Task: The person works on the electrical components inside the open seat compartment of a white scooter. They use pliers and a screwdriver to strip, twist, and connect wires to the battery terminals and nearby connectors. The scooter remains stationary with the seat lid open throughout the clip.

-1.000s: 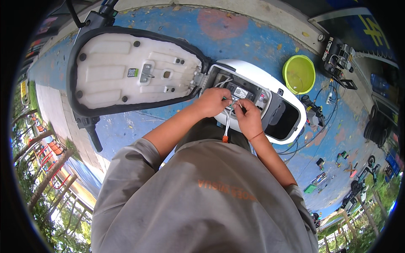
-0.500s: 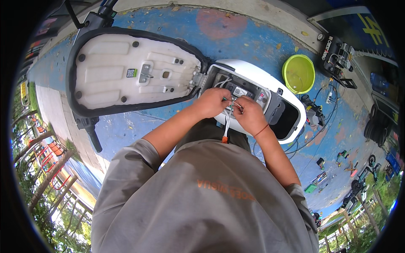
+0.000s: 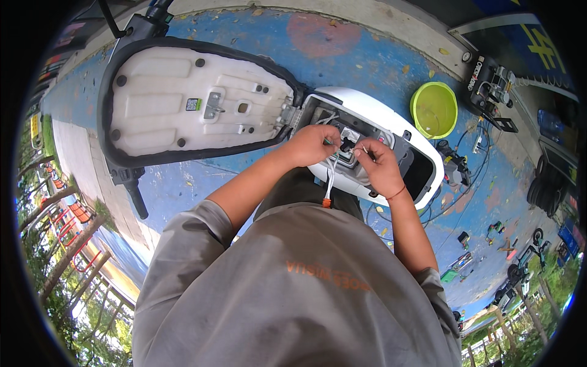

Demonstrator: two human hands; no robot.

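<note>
Under the tipped-up seat of a white electric scooter, both my hands are over the open compartment with wiring and boxy parts inside. My left hand pinches a thin green wire. My right hand, a red cord around its wrist, is closed at thumb and forefinger on a small, pale, thin piece, perhaps a wire end. A gap lies between the hands, with a dark part showing below it. White cables hang over the near side, ending in an orange connector.
A yellow-green basin stands on the blue floor beyond the scooter's right end. Near it are a black air compressor and dark cables. Tools and a green item lie at the right. The handlebar is at left.
My hands, close together before, are now apart. The right one has moved right and slightly down, leaving the middle of the compartment more visible. My left hand has barely shifted.
</note>
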